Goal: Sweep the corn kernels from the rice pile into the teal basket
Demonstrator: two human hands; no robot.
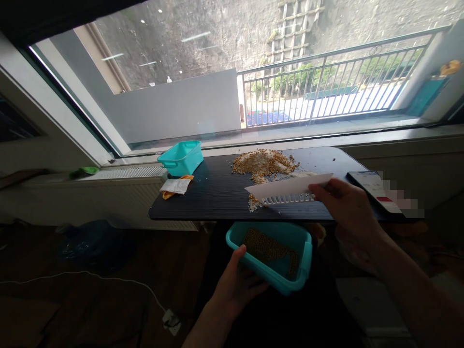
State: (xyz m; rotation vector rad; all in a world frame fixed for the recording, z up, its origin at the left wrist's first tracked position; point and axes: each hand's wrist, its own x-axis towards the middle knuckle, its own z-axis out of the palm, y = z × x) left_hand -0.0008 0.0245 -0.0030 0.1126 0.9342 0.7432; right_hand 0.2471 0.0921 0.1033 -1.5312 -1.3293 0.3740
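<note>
My left hand (241,278) is closed on the near left side of a turquoise plastic bin (306,266), thumb over its rim. Small round beans (266,244) lie in the bin, which is just below the table's front edge. Between the fingers of my right hand (344,200) is a thin white card (286,189) with a row of slots along its lower edge. The card stands on edge over the table, beside a few beans and white grains (254,202). Behind it rises a pile of yellow beans mixed with white grains (264,162).
A second turquoise bin (184,157) stands at the table's (213,198) left, behind a folded cloth and paper (177,187). At the right edge lies a phone (375,191). A window backs the table; a power strip (171,321) with a white cord is on the floor.
</note>
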